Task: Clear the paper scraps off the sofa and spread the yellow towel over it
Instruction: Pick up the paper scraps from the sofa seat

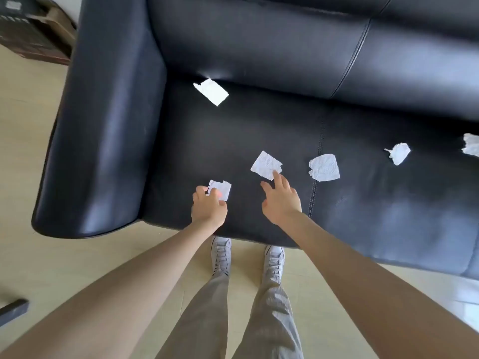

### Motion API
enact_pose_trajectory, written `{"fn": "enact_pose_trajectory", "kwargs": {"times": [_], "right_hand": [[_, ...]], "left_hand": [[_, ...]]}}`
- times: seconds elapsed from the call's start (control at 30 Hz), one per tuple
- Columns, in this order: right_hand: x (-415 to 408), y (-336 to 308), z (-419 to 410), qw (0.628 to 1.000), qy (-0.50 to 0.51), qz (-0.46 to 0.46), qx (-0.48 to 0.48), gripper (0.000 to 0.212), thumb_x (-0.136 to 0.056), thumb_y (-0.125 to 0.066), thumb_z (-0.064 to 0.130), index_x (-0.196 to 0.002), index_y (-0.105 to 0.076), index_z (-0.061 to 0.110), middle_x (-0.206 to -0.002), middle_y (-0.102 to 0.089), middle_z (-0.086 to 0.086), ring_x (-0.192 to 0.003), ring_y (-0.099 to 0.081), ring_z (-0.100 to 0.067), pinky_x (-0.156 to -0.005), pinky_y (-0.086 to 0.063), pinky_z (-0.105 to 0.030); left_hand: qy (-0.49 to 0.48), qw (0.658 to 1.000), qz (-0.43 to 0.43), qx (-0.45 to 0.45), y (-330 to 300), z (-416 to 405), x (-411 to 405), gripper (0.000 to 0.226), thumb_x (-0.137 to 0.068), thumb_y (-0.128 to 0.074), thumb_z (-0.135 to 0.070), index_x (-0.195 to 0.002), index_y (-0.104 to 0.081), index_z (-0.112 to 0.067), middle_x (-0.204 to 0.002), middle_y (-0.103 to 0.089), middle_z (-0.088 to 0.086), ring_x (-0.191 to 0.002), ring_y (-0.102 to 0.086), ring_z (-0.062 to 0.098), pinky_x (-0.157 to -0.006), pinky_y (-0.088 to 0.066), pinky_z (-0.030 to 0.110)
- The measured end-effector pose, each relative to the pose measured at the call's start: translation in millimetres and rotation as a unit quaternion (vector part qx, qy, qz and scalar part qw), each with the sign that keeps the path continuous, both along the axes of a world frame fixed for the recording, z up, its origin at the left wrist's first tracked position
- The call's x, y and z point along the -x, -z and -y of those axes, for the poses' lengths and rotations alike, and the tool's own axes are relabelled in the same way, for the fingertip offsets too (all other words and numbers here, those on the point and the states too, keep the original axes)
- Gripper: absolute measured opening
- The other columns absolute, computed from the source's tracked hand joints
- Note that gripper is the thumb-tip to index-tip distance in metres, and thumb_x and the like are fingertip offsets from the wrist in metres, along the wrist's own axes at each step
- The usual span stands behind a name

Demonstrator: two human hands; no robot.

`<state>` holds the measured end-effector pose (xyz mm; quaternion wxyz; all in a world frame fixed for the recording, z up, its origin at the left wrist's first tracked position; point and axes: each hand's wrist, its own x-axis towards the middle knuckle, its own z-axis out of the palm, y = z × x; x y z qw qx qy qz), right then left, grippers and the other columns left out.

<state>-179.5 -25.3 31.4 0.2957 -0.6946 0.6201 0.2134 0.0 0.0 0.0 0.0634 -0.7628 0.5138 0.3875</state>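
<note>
Both bare forearms reach forward and down over the front edge of the black leather sofa (259, 130). The left hand (208, 207) is curled, its thumb and fingers pinching a small torn white paper scrap (220, 189) that lies on the seat cushion near the sofa's front edge. The right hand (281, 200) is spread and relaxed, fingers extended; its index fingertip touches the near corner of a second crumpled white paper scrap (266, 165), which lies flat on the seat just beyond the hand.

Further scraps lie on the same seat. A squarish wrinkled white scrap (324, 167) rests just right of the sofa's seat seam. A smaller crumpled white scrap (399, 153) sits farther right, and another white scrap (471, 147) is cut off by the picture's right edge. A rectangular white scrap (211, 91) lies at the back of the seat, touching the backrest, near the sofa's left armrest.

In front of the sofa, the person's white lace-up shoes (221, 255) and light grey trousers (267, 314) stand on the pale floor (39, 255). A dark cardboard box (33, 29) sits on the floor beyond the left armrest.
</note>
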Motion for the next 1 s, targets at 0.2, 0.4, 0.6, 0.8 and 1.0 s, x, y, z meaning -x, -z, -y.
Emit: {"fn": "enact_pose_trajectory", "kwargs": {"times": [0.2,0.4,0.6,0.8,1.0], "right_hand": [[4.3,17.3,7.7,1.0,0.012,-0.009,0.009,0.053,-0.095,-0.044,0.024,-0.146,-0.032,0.018,-0.159,-0.006,-0.003,-0.146,-0.007,-0.019,-0.112,-0.025,-0.035],[1.7,21.9,-2.4,0.999,0.026,-0.014,0.014,0.055,-0.095,-0.044,0.022,-0.146,-0.029,0.012,-0.159,-0.012,-0.002,-0.144,-0.015,-0.018,-0.11,-0.027,-0.034],[3.5,25.3,-15.3,0.997,0.058,0.011,0.053,0.051,-0.094,-0.045,0.016,-0.143,-0.033,0.008,-0.15,-0.031,-0.002,-0.136,-0.031,-0.02,-0.105,-0.03,-0.033],[12.0,23.1,-20.0,0.992,0.054,0.049,0.105,0.047,-0.093,-0.044,0.009,-0.14,-0.041,0.011,-0.144,-0.042,0.0,-0.131,-0.039,-0.02,-0.104,-0.031,-0.032],[19.2,19.9,-20.2,0.992,0.046,0.05,0.105,0.046,-0.094,-0.044,0.012,-0.139,-0.043,0.012,-0.143,-0.043,0.001,-0.131,-0.04,-0.019,-0.104,-0.031,-0.031]], "left_hand": [[0.003,0.999,0.032,-0.013,10.8,6.6,-4.8,0.029,-0.094,-0.043,-0.014,-0.118,-0.055,-0.005,-0.131,-0.038,0.007,-0.12,-0.038,0.024,-0.072,-0.044,0.034],[0.03,0.997,0.04,0.055,14.7,6.0,-8.8,0.032,-0.095,-0.041,-0.008,-0.119,-0.06,-0.002,-0.128,-0.05,0.009,-0.117,-0.046,0.026,-0.077,-0.044,0.034],[-0.081,0.992,-0.002,0.093,17.4,8.4,-6.1,0.031,-0.094,-0.042,-0.006,-0.12,-0.06,-0.006,-0.13,-0.049,0.008,-0.099,-0.06,0.032,-0.08,-0.042,0.032],[-0.229,0.968,-0.05,0.087,25.0,25.5,-7.3,0.031,-0.088,-0.058,-0.01,-0.117,-0.049,-0.009,-0.123,-0.05,0.009,-0.097,-0.062,0.029,-0.084,-0.046,0.037],[-0.278,0.959,-0.047,-0.005,34.7,40.7,-0.2,0.043,-0.085,-0.062,-0.023,-0.12,-0.042,-0.006,-0.122,-0.055,0.011,-0.103,-0.059,0.035,-0.086,-0.047,0.04]]}}
